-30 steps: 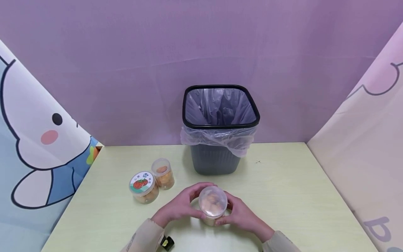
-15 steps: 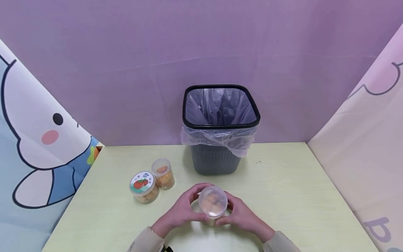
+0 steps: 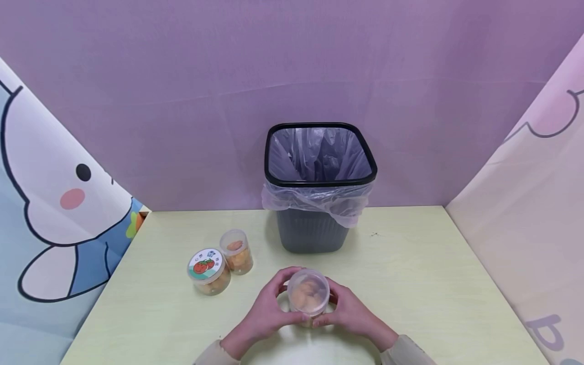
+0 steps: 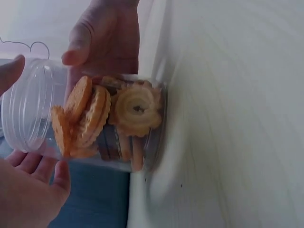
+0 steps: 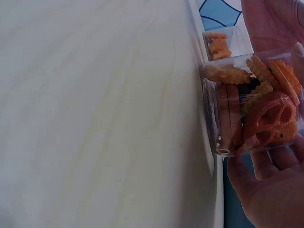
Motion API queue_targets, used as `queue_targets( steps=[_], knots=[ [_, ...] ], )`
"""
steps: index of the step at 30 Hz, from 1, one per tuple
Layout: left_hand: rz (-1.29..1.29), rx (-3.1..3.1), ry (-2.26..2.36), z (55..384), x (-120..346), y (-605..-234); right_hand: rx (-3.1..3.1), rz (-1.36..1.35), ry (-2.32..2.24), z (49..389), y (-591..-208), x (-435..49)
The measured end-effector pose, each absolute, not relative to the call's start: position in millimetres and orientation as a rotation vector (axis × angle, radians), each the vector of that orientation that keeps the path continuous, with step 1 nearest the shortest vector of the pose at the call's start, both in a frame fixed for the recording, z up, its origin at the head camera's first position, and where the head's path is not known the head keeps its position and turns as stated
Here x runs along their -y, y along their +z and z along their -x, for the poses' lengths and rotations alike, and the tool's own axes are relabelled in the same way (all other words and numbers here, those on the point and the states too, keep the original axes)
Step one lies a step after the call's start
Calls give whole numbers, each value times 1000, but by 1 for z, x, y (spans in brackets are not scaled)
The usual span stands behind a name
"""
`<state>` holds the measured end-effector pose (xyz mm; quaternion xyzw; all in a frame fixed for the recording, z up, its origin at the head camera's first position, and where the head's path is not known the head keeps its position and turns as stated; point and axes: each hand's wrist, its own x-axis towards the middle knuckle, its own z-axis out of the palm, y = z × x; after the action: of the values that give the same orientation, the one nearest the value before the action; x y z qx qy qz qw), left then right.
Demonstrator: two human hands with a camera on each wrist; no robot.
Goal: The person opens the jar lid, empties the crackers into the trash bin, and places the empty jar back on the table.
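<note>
One round clear jar (image 3: 308,290), scalloped cookies (image 4: 126,114)

Past the jar (image 3: 308,295), the bin (image 3: 312,232) blocks; passage lies rightward.

In the head view the light is soft and even, of medium brightness, and it seems to come from above. The purple backdrop (image 3: 205,61) is slightly uneven in tone. On the tabletop (image 3: 410,284) there is a pale glare near the lower edge, and faint shadows lie below the left hand (image 3: 269,312) and the right hand (image 3: 349,313) and beside the waste bin (image 3: 315,230). Both wrist views are dimmer and hazy, with a greyish cast. In the left one, white reflections shine on the clear cookie jar (image 4: 57,95), and the cookies (image 4: 137,109) look slightly soft. In the right one, a darker shadow lies along the jar's base.
</note>
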<state>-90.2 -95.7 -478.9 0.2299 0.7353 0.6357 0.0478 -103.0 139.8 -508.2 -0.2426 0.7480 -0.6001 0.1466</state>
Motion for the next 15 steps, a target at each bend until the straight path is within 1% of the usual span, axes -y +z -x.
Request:
queue_targets(
  steps=[7, 15],
  knots=[
    [-628, -2258, 1957, 86, 93, -474, -2152, 670, -1727, 102, -507, -140],
    [-630, -2256, 1957, 85, 93, -473, -2161, 662, -1717, 101, -506, -140]
  ],
)
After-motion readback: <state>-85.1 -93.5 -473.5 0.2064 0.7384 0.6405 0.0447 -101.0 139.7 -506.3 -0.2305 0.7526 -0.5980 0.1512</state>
